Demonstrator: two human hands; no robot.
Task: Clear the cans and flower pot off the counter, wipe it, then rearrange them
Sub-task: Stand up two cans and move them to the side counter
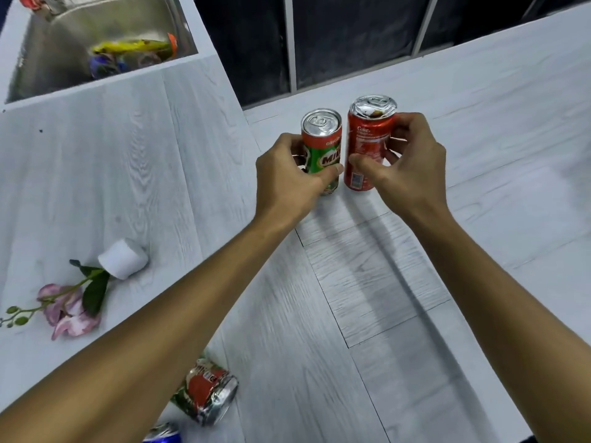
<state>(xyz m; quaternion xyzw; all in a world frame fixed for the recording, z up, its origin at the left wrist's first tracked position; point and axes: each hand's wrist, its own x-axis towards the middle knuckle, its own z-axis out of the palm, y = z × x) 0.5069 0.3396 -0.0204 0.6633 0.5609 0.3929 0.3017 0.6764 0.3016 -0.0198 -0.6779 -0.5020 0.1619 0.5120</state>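
Two cans stand upright side by side on the pale wood-grain counter (pixel 367 282). My left hand (pixel 287 177) grips the green Milo can (pixel 322 145). My right hand (pixel 406 161) grips the taller, dented red Coke can (pixel 367 139), which leans slightly. A small white flower pot (pixel 123 259) lies on its side at the left, its pink artificial flower (pixel 68 306) spilling toward the near edge. A crushed red-and-green can (pixel 206 390) lies under my left forearm. A blue can (pixel 163 434) shows partly at the bottom edge.
A steel sink (pixel 48 52) is set into the counter at the far left, holding a yellow bottle with an orange cap (pixel 134 47) and something blue. Dark window panes (pixel 351 39) run along the back behind the counter.
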